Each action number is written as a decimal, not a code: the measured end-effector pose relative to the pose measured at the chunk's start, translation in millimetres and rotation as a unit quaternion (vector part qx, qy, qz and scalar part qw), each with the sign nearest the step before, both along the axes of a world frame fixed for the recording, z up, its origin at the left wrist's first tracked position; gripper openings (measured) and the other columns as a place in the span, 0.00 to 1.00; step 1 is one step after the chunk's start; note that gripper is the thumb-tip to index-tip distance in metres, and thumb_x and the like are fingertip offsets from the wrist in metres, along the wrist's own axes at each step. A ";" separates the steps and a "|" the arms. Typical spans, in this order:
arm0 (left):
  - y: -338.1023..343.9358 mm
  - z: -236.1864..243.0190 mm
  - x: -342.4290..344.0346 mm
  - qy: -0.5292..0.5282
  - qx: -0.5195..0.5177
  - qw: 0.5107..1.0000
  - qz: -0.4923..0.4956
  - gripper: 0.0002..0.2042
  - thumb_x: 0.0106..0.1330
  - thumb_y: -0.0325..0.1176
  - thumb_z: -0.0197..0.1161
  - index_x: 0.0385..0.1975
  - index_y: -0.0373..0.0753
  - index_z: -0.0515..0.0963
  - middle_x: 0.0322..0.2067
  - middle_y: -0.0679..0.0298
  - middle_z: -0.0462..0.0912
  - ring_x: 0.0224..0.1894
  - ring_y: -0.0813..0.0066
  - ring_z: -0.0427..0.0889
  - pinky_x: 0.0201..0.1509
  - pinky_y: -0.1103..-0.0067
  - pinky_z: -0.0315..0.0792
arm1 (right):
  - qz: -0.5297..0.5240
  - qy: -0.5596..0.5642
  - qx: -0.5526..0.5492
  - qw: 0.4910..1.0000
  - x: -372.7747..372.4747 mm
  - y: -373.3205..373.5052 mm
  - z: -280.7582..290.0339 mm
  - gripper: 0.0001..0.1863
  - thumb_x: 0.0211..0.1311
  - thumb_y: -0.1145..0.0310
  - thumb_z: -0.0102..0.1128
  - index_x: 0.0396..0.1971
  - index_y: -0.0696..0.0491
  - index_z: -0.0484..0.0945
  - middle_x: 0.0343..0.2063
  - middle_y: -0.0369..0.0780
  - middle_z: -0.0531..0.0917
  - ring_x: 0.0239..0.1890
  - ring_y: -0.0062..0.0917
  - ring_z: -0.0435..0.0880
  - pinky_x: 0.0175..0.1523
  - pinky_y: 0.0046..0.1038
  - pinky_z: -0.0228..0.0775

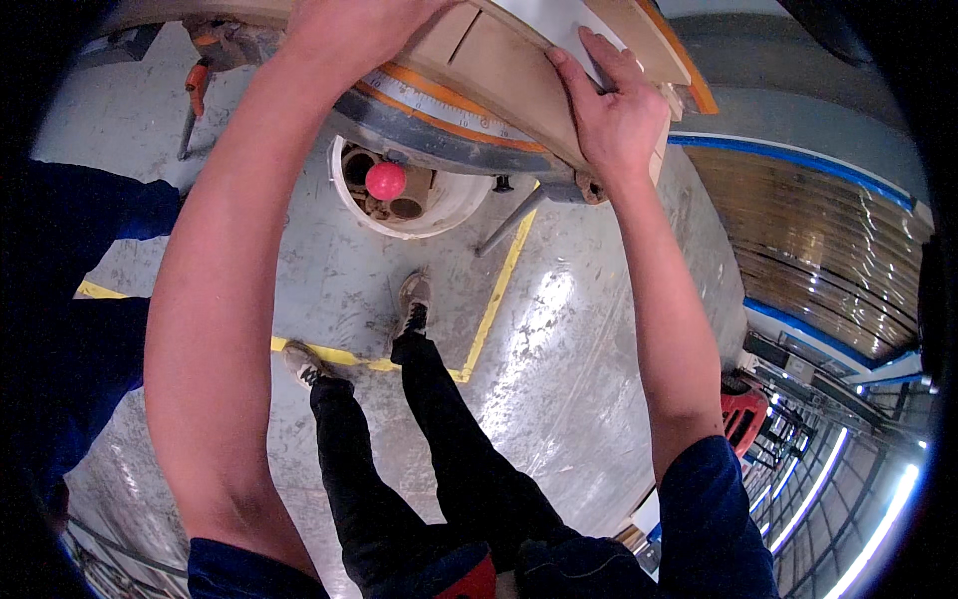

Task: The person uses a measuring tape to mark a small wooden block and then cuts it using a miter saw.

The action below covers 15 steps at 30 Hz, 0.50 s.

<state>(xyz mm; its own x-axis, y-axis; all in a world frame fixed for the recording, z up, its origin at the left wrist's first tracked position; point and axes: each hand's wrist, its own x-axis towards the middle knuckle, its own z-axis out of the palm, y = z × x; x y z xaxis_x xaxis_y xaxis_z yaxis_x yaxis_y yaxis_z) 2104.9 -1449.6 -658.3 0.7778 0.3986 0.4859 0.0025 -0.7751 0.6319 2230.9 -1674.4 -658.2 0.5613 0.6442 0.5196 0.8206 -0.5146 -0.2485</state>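
Lays the right hand (624,115) just beyond the right end of the curved angle scale (444,107), its grip spread, thumb and fingers apart, touching the tan wooden board (499,80) and the white panel (547,18). Reaches the left hand (361,32) to the upper left of the scale, fingers cut off by the view's edge; cannot tell that grip's state. Places the board directly above the scale, with the panel along its far side. Shows, just below the scale, a white bucket (461,212) with brown pieces inside and a red ball (385,182) overlapping it in view; well left of the scale, an orange-handled tool (197,88); farther below the scale, yellow floor tape (491,299).
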 end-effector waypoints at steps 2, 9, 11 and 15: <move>-3.2 3.8 -2.9 -0.010 0.005 1.000 0.001 0.10 0.61 0.30 0.70 0.41 0.38 0.89 0.40 0.48 0.88 0.44 0.51 0.87 0.52 0.65 0.79 | -0.010 -0.007 -0.003 1.000 1.5 -0.4 -1.2 0.23 0.60 0.52 0.74 0.49 0.52 0.88 0.44 0.49 0.89 0.55 0.42 0.86 0.66 0.34 0.73; 0.1 3.6 -3.1 -0.011 0.013 1.000 -0.013 0.11 0.61 0.29 0.69 0.42 0.37 0.88 0.41 0.49 0.88 0.44 0.52 0.87 0.53 0.66 0.79 | -0.026 -0.004 -0.004 1.000 3.9 -1.9 -5.1 0.24 0.59 0.50 0.74 0.50 0.50 0.88 0.48 0.51 0.87 0.61 0.45 0.82 0.64 0.34 0.74; 2.1 -0.2 -0.4 -0.008 0.008 1.000 -0.018 0.11 0.61 0.29 0.69 0.42 0.37 0.88 0.41 0.49 0.88 0.44 0.53 0.87 0.53 0.66 0.79 | -0.030 -0.005 -0.007 1.000 5.0 -3.3 -5.3 0.24 0.59 0.50 0.74 0.50 0.49 0.88 0.48 0.51 0.87 0.61 0.46 0.82 0.63 0.35 0.74; 1.2 0.5 -0.2 -0.006 0.003 1.000 -0.018 0.10 0.61 0.29 0.69 0.42 0.36 0.88 0.41 0.49 0.88 0.44 0.53 0.87 0.53 0.66 0.79 | -0.032 -0.008 -0.013 0.999 3.0 -2.3 -3.7 0.24 0.59 0.49 0.74 0.50 0.49 0.88 0.48 0.52 0.87 0.61 0.45 0.82 0.62 0.35 0.75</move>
